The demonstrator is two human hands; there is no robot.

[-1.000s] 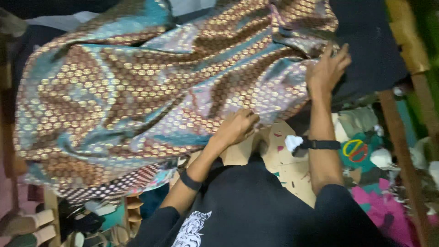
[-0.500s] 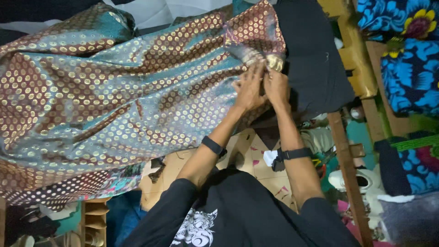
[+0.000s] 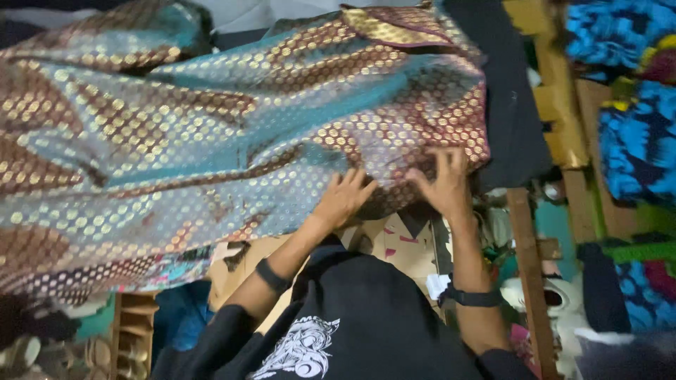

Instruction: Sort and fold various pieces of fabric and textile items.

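While the two hands had been pinching one spot together half a second before, they now lay apart on the cloth's (image 3: 211, 141) near edge, so smoothing seemed in hand. The left hand (image 3: 346, 198) rested flat, fingers spread and gripping nothing; the right hand (image 3: 445, 184) pressed with curled fingers, open too. Beyond the fingers spread shiny teal-and-maroon brocade with gold dots, wrinkled, over the table (image 3: 517, 141).

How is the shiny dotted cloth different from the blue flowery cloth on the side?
The shiny dotted cloth is teal and maroon with small gold dots; the blue flowery cloth is bright blue with dark blotchy shapes. The dotted cloth lies spread wide under the left hand and right hand; no hand touches the flowery cloth at the edge. Both are patterned fabric.
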